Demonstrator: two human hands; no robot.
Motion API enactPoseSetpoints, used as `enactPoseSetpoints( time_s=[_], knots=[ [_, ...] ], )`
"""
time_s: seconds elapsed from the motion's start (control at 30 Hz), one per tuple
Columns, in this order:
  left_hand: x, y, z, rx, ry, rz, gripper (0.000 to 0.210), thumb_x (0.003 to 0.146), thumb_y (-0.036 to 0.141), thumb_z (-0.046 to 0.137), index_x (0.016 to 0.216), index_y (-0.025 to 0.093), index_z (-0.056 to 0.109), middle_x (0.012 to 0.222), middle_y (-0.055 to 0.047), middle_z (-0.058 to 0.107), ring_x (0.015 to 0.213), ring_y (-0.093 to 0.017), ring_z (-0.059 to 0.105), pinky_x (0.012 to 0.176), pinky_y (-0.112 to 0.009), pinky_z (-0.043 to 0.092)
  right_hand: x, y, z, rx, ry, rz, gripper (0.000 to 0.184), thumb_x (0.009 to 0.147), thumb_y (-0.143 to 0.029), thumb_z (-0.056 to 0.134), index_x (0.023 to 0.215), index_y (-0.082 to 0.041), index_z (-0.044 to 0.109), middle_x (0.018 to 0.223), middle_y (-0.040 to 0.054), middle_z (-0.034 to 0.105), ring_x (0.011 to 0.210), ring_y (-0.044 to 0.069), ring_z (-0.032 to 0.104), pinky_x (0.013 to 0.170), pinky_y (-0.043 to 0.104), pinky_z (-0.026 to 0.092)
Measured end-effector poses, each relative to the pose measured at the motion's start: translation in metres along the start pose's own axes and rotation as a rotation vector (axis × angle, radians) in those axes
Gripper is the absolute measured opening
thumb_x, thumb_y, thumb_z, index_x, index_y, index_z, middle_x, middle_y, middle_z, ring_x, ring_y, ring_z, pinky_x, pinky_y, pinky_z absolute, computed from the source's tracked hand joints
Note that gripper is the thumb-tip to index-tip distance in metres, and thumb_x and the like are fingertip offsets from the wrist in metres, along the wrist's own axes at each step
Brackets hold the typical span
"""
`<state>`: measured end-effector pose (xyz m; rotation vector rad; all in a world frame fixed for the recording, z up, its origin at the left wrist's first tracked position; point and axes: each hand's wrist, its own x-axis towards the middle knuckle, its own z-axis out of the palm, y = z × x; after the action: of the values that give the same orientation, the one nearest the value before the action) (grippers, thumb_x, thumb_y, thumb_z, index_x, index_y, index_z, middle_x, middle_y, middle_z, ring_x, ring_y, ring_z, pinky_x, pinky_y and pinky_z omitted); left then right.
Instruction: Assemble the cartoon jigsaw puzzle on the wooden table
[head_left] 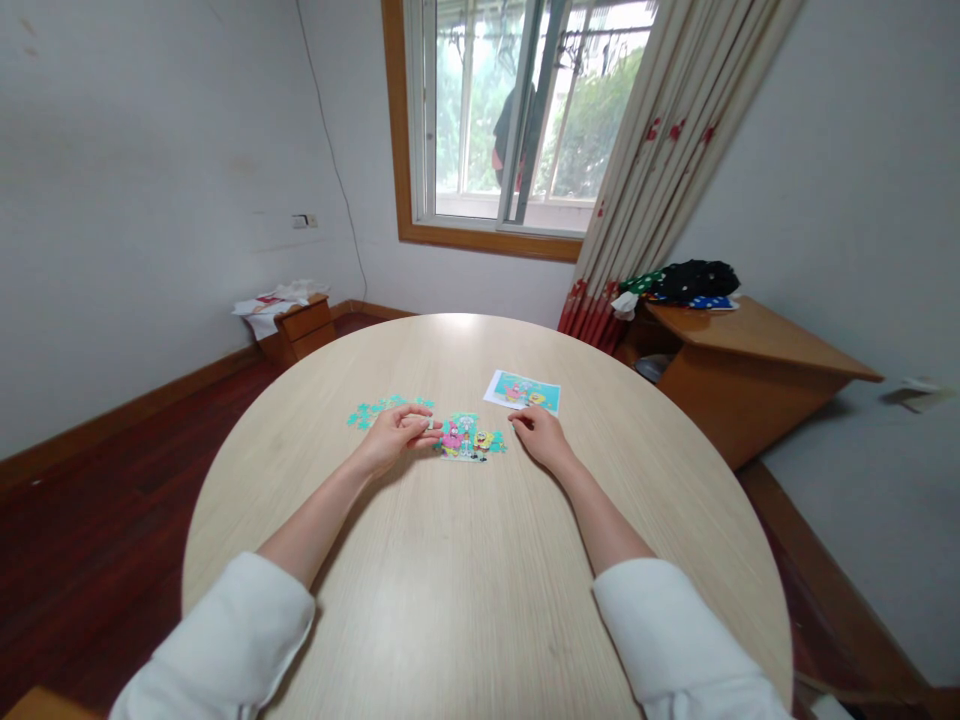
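A partly joined jigsaw puzzle (466, 438) with pink and yellow cartoon figures on a turquoise ground lies flat on the round table (420, 590). At its left edge is my left hand (397, 436), thumb and forefinger pinched on a small pale puzzle piece (430, 423). Loose turquoise puzzle pieces (364, 411) are spread beyond and left of that hand, partly hidden by it. My right hand (540, 436) rests to the right of the puzzle with its fingers curled together; whatever they may hold is hidden. Just beyond it lies a printed picture sheet (517, 388) with similar figures.
Behind the table are a window (480, 120) and a long curtain (675, 130). A wooden desk (757, 350) with dark clothes (694, 280) on top stands at the right. A small cabinet (306, 330) bearing papers stands at the back left.
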<state>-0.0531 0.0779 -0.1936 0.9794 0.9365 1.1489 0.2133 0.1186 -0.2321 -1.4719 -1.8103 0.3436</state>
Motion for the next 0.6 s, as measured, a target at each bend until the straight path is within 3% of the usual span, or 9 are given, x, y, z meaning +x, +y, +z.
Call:
enactPoseSetpoints(
  time_s=[0.13,0.3,0.47,0.6],
  knots=[
    [0.0002,-0.003,-0.0028,0.015,-0.077,-0.055,0.014,0.068,0.014,0.073,0.076,0.01,0.062,0.075,-0.011,0.07,0.077,-0.021,0.069,0.078,-0.034,0.055,-0.0004,-0.002,-0.0011,0.009,-0.004,0.009,0.019,0.076,-0.014,0.052,0.078,-0.018,0.07,0.084,0.0056,0.066,0.081,0.017,0.059,0.079,0.032,0.046],
    [-0.0012,-0.0019,-0.0043,0.038,-0.158,-0.091,0.018,0.067,0.012,0.073,0.083,0.007,0.066,0.085,-0.013,0.07,0.084,-0.021,0.068,0.082,-0.032,0.053,-0.0005,-0.002,-0.001,0.014,0.003,0.006,0.019,0.076,-0.016,0.052,0.078,-0.018,0.071,0.083,0.0057,0.065,0.079,0.017,0.059,0.077,0.032,0.046],
    [-0.0028,0.0015,-0.0054,0.109,-0.173,-0.034,0.036,0.064,0.021,0.078,0.095,0.009,0.063,0.067,-0.003,0.066,0.065,-0.016,0.067,0.072,-0.035,0.055,-0.0004,-0.0011,-0.0001,0.014,0.006,-0.001,0.019,0.076,-0.016,0.052,0.078,-0.017,0.071,0.082,0.0058,0.065,0.079,0.017,0.059,0.077,0.032,0.045],
    [-0.0031,0.0041,-0.0059,0.201,-0.183,0.023,0.037,0.06,0.028,0.08,0.084,0.007,0.063,0.064,-0.003,0.065,0.056,-0.012,0.061,0.064,-0.032,0.053,-0.0003,0.0003,0.0003,0.016,0.005,-0.01,0.019,0.076,-0.016,0.052,0.078,-0.018,0.071,0.082,0.0057,0.065,0.079,0.017,0.059,0.077,0.031,0.045]
  ],
)
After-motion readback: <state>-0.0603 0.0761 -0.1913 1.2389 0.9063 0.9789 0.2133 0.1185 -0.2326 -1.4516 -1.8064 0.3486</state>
